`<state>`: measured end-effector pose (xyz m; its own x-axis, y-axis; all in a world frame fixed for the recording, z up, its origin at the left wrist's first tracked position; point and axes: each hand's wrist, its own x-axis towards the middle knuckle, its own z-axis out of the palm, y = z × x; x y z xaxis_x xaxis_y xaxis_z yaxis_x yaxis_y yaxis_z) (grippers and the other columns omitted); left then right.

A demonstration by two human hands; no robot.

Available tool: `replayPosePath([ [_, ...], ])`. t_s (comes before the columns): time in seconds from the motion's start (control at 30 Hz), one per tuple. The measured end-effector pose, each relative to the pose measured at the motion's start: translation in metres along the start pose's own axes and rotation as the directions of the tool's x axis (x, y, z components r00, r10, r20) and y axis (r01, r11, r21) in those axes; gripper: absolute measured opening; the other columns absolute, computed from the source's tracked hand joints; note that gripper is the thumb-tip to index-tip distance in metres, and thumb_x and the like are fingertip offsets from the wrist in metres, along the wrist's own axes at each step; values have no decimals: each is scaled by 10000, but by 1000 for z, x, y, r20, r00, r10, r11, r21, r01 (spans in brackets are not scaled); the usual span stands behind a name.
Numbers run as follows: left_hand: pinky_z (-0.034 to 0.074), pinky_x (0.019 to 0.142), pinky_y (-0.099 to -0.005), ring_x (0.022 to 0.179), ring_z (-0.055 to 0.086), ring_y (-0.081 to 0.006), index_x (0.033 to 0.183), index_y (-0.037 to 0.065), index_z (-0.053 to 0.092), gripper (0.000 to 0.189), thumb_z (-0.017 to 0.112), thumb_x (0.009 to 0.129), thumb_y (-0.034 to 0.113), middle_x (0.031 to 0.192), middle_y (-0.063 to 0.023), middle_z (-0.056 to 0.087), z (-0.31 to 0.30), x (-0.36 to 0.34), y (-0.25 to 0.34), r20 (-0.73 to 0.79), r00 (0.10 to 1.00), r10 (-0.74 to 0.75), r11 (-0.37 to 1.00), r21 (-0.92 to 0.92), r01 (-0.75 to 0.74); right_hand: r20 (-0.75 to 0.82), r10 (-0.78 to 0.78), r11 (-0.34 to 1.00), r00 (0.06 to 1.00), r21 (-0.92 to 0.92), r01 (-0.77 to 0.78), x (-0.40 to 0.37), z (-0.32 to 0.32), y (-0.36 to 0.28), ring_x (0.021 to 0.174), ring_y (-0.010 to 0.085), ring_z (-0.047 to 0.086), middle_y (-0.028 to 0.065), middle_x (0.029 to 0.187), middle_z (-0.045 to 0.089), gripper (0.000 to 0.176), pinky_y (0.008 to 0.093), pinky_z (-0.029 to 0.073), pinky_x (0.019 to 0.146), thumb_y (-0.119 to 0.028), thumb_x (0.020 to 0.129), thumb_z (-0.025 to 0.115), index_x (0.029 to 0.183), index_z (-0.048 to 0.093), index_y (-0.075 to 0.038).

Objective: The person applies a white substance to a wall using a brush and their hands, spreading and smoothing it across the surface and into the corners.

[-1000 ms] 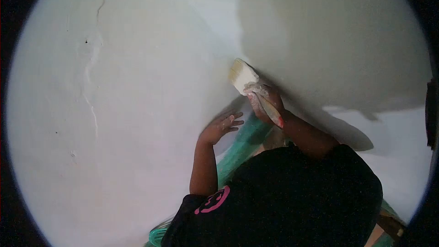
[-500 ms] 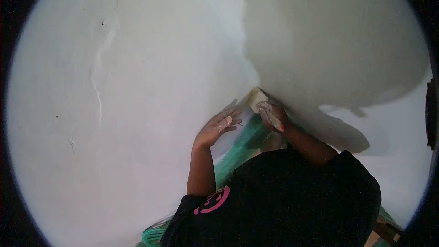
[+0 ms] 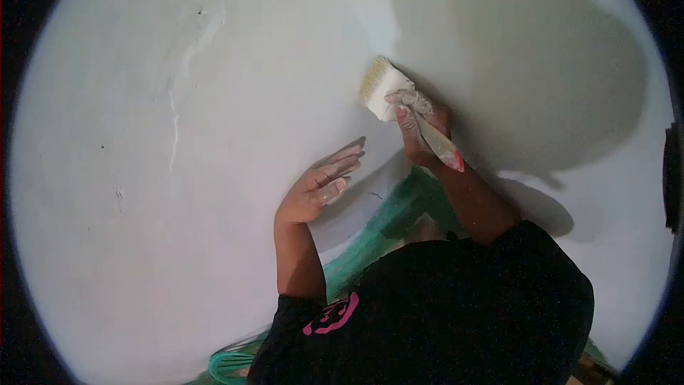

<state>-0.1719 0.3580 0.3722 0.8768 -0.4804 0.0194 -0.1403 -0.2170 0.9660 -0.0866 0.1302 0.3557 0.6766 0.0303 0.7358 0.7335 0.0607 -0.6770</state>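
My right hand point(image 3: 422, 122) is wrapped round a wide paintbrush point(image 3: 392, 91), its fingers and thumb at the base of the bristles. The brush's pale handle with a red tip points down to the right, and its whitish bristles reach up and left against the white wall point(image 3: 256, 100). To the lower left, my left hand point(image 3: 322, 183) lies against the wall with fingers stretched out and nothing in it. White smears cover the fingers of both hands.
Green netting point(image 3: 377, 232) runs below my hands. A green coiled hoop point(image 3: 231, 368) lies at the lower left. Cracks and small holes mark the wall on the left. A large shadow falls on the wall at right. A dark object point(image 3: 672, 178) stands at the right edge.
The right hand has moved up with the brush, and more of the bristles now show. My left hand has shifted slightly left and apart from the right one.
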Motion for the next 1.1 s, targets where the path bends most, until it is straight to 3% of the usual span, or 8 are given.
replayPosePath([
  [0.07, 319, 1074, -403, 1336, 376, -305, 1322, -53, 480, 451, 525, 941, 185, 1488, -177, 331, -8, -2, -4, -40, 999, 29, 993, -116, -33, 30, 35, 998, 999, -56, -33, -11, 6, 28, 804, 177, 614, 98, 892, 631, 173, 295, 482, 728, -116, 919, 514, 1018, 636, -43],
  [0.37, 328, 1072, -429, 1317, 392, -302, 1376, -26, 416, 514, 542, 942, 218, 1485, -167, 320, -18, -4, -36, -21, 992, 128, 984, -120, -130, 140, 537, 838, 832, 22, -545, -126, -14, 158, 764, 155, 590, 87, 885, 634, 248, 312, 474, 675, -206, 922, 526, 1023, 616, 1],
  [0.6, 392, 1006, -441, 1227, 496, -314, 1303, -15, 497, 554, 650, 867, 292, 1366, -173, 459, -11, -10, -17, -362, 924, 122, 991, 100, -92, 162, 149, 980, 976, -160, -123, -33, 16, 87, 717, 230, 641, 116, 781, 635, 164, 348, 511, 671, -122, 885, 533, 977, 652, -55],
  [0.7, 416, 990, -434, 1189, 517, -334, 1166, -5, 583, 390, 677, 829, 168, 1220, -160, 582, -4, -8, -17, -538, 712, 452, 868, 449, -212, 97, -109, 993, 989, -39, 113, -18, 34, 85, 666, 265, 652, 115, 734, 646, 151, 361, 527, 618, -75, 853, 545, 948, 661, -62],
  [0.77, 416, 978, -477, 1188, 513, -373, 1048, -2, 609, 288, 665, 837, 185, 1131, -175, 611, -15, -12, -20, -309, 485, 818, 405, 908, -104, 70, -379, 922, 923, -49, 383, -13, 52, 87, 627, 293, 638, 112, 754, 656, 145, 377, 526, 576, -65, 826, 563, 931, 662, -72],
  [0.83, 373, 1004, -514, 1178, 511, -414, 964, 7, 617, 239, 652, 834, 205, 1066, -171, 635, -19, -19, -32, -303, 413, 859, 337, 942, -11, 177, -329, 939, 928, -44, 341, -25, 67, 98, 648, 283, 641, 93, 789, 655, 186, 392, 532, 587, -65, 782, 599, 946, 663, -125],
  [1.03, 84, 1148, -521, 1345, 347, -428, 1143, 30, 622, 391, 559, 839, 267, 1232, -171, 600, -40, -52, -51, -254, 211, 944, 77, 791, 607, 748, -437, 773, 500, 29, 633, 3, 86, 123, 687, 226, 650, 23, 819, 654, 315, 347, 511, 572, -114, 730, 672, 1037, 668, -185],
  [1.1, 50, 1154, -523, 1371, 306, -427, 1233, 72, 598, 487, 541, 786, 258, 1296, -159, 568, -53, -51, -65, -251, 146, 957, 111, 780, 616, 466, -509, 809, 724, -29, 588, 35, 79, 132, 801, 221, 668, 75, 988, 676, 318, 324, 535, 695, -119, 812, 623, 1127, 633, -74],
])
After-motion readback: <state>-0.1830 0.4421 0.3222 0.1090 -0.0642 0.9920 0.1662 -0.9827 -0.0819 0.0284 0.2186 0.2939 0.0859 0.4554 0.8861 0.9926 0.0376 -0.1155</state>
